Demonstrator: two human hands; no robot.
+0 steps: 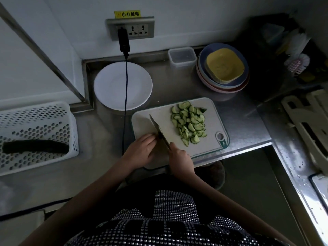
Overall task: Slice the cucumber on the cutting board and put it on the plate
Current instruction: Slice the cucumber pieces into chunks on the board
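Both hands on the board: right (179,155) grips knife (158,129); left (142,150) flat, fingers relaxed.

Yellow rectangular warning label (129,14) with black printed characters, fixed to the white wall directly above the grey metal-framed wall socket panel (130,28). The label reads "小心触电"; a small round symbol stands at its left end, too small to make out. The socket panel carries no legible lettering. The black plug-in power adapter (123,40) seated in the panel's leftmost outlet bears a faint pale mark on its face, too blurred to read. A small pale emblem appears on the dark green corner handle of the white plastic cutting board (224,143); its form cannot be resolved. No other text, brand or number is legible.
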